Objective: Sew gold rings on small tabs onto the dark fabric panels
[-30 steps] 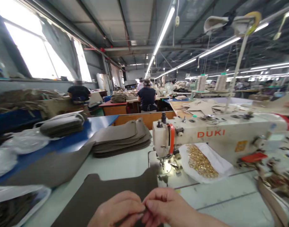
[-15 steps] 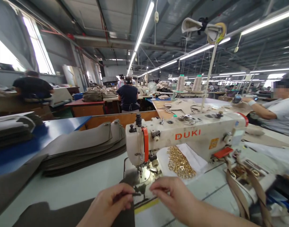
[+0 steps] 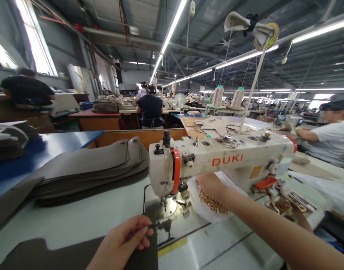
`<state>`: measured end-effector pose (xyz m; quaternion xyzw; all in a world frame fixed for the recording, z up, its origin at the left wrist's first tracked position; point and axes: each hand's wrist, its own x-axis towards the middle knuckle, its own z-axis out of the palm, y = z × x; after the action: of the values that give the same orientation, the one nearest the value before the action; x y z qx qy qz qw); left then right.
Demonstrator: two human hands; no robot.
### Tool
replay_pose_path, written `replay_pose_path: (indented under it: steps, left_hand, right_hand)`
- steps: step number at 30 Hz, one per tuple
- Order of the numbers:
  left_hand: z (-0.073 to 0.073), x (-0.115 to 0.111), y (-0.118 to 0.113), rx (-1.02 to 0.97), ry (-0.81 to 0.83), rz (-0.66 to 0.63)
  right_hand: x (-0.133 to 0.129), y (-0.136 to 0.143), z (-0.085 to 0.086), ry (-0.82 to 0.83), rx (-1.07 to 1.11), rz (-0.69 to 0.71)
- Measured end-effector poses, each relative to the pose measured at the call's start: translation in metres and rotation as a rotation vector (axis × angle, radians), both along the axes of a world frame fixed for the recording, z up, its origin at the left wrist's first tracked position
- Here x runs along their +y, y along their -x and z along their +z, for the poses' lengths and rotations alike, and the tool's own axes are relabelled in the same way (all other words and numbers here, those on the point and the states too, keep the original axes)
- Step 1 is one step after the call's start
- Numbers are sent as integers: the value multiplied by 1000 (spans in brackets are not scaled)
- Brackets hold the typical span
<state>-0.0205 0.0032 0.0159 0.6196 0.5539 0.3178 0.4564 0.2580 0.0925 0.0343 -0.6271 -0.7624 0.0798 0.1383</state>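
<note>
My left hand (image 3: 129, 240) pinches a thin dark strip (image 3: 151, 225) above a dark grey fabric panel (image 3: 76, 252), just in front of the sewing machine's needle area. My right hand (image 3: 210, 184) reaches under the machine arm into a pile of gold metal rings (image 3: 214, 204) on a white cloth (image 3: 197, 210); its fingertips are hidden behind the hand, so its grasp does not show. The white sewing machine (image 3: 200, 159) marked DUKI stands over both.
Stacked dark grey panels (image 3: 87, 172) lie left of the machine. A tray of rings with tan straps (image 3: 287, 206) is at the right. Thread cones (image 3: 217, 96) stand behind the machine. Other people sit at the far left, centre back and right.
My right hand has moved from beside my left hand up and right onto the gold rings. My left hand has shifted slightly left and still pinches the strip. The view has turned a little.
</note>
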Motion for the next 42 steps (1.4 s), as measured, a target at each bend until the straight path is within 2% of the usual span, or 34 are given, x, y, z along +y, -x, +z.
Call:
replay_pose_path:
  steps: [6, 12, 18, 21, 25, 29, 36, 39, 42]
  left_hand:
    - [-2, 1, 0, -33, -3, 14]
    - [-6, 1, 2, -68, 3, -5]
    - [-4, -1, 0, -58, -5, -40]
    - [-3, -5, -1, -91, -18, -54]
    - [-3, -11, -4, -158, -21, -54]
    - [-4, -15, -4, -221, -34, -67]
    - [-8, -17, -3, -207, -99, -81]
    - [-7, -20, -5, -132, -148, -52]
    - [-6, -22, -8, -33, -209, -14]
  right_hand:
    - [-6, -9, 7, 37, 44, 12]
    - [-32, -10, 9, -47, 365, -3]
    - [-56, -5, -6, 4, 697, 34]
    - [-75, 8, -11, 65, 827, 83]
    - [-99, 39, -15, 308, 1115, 148]
    - [-104, 67, -21, 410, 1257, 202]
    - [-99, 91, -37, 361, 1327, 181]
    - [-101, 96, -41, 277, 1449, 147]
    - [-103, 98, -42, 221, 1449, 143]
